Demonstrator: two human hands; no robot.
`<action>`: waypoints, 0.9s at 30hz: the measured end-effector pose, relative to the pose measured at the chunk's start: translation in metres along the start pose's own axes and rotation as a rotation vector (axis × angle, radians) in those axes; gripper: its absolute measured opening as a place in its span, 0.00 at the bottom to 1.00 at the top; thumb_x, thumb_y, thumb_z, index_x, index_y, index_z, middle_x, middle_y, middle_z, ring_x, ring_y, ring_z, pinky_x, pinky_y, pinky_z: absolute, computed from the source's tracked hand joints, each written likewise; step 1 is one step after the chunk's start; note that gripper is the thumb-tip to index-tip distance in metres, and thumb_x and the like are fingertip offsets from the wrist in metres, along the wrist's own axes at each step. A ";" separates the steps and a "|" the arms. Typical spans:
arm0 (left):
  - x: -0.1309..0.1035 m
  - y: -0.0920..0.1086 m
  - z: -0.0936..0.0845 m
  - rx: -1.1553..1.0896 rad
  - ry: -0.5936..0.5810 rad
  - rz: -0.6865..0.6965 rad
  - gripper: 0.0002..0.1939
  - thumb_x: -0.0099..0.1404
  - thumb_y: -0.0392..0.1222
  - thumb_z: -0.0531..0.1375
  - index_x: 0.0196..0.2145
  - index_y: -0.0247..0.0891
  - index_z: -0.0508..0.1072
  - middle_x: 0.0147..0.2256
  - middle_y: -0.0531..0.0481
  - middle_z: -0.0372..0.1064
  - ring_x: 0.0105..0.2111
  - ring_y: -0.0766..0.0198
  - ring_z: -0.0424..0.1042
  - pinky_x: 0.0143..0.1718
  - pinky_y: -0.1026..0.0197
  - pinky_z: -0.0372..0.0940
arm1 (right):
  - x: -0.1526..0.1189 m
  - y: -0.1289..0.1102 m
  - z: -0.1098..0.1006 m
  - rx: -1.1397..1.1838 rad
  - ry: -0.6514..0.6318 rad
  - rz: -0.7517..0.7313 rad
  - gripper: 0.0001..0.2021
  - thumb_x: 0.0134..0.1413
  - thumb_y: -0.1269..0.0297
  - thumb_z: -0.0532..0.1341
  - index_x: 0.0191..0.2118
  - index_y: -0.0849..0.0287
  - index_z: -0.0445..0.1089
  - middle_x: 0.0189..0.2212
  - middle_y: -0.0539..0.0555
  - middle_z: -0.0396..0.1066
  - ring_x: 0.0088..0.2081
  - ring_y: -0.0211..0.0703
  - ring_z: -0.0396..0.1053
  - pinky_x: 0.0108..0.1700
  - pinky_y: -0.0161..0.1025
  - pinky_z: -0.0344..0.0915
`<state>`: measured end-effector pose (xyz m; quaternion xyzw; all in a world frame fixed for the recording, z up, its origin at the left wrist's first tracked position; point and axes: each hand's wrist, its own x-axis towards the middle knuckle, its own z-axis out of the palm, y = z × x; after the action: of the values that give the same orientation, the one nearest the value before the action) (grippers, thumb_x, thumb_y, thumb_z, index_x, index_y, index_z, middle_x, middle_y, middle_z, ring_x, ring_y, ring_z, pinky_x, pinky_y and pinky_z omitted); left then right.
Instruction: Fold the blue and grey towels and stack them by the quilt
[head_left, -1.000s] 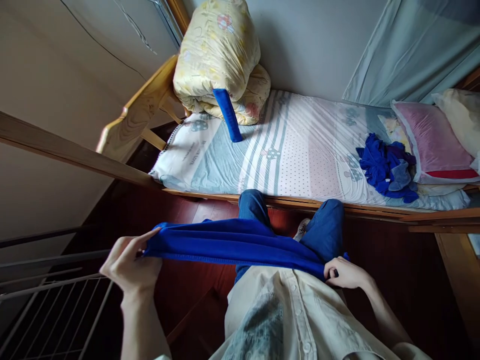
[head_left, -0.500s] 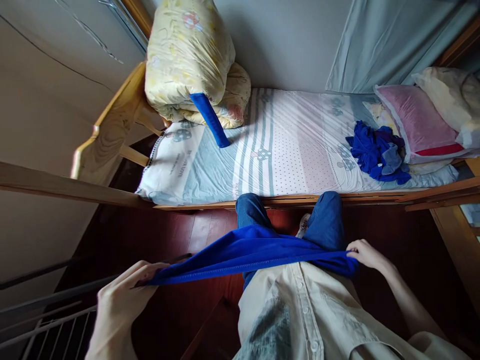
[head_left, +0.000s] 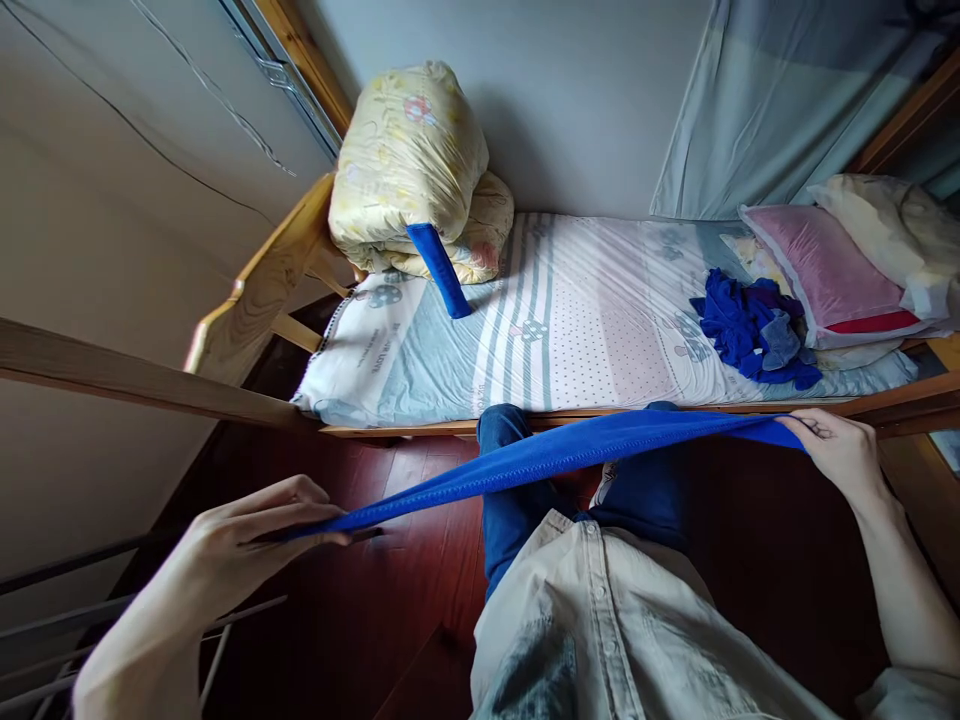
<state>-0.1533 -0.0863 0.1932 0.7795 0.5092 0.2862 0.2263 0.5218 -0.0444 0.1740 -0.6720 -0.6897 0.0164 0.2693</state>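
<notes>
A yellow patterned quilt [head_left: 409, 160] bundled beside a wooden end board [head_left: 259, 275], a striped and dotted sheet [head_left: 577, 340] across the bed, a pink pillow [head_left: 832, 260] at the opposite end, a pale curtain [head_left: 750, 120] hanging behind, dark red flooring [head_left: 405, 610] below.

Dim room — soft shadows, dark floor

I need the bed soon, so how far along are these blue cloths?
Apparently done: one narrow blue strip, neatly flat beside the yellow quilt. In hand: a blue cloth stretched between the left hand and right hand. Probably left: the crumpled blue pile by the pink pillow; I cannot tell how many pieces.
</notes>
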 end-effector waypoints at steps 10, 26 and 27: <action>0.001 0.003 0.010 -0.104 0.503 -0.315 0.08 0.49 0.44 0.67 0.20 0.46 0.71 0.24 0.54 0.70 0.22 0.64 0.70 0.18 0.66 0.64 | -0.018 0.021 -0.011 -0.023 -0.079 -0.064 0.18 0.63 0.48 0.59 0.32 0.51 0.81 0.27 0.55 0.79 0.26 0.46 0.75 0.34 0.42 0.72; 0.101 -0.028 0.013 -0.156 0.625 -0.360 0.18 0.50 0.54 0.68 0.30 0.36 0.83 0.24 0.51 0.75 0.17 0.67 0.71 0.16 0.66 0.68 | 0.074 0.004 -0.012 0.269 0.152 0.291 0.10 0.50 0.58 0.71 0.32 0.59 0.79 0.23 0.57 0.78 0.24 0.47 0.79 0.30 0.39 0.74; 0.103 -0.031 0.013 -0.165 0.618 -0.357 0.18 0.50 0.54 0.68 0.31 0.36 0.83 0.25 0.50 0.76 0.19 0.65 0.74 0.19 0.64 0.72 | 0.077 0.002 -0.010 0.325 0.153 0.296 0.13 0.48 0.55 0.73 0.30 0.59 0.78 0.23 0.57 0.78 0.24 0.48 0.79 0.28 0.39 0.75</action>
<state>-0.1324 0.0201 0.1856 0.5342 0.6567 0.5044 0.1702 0.5317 0.0242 0.2088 -0.7130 -0.5495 0.1155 0.4199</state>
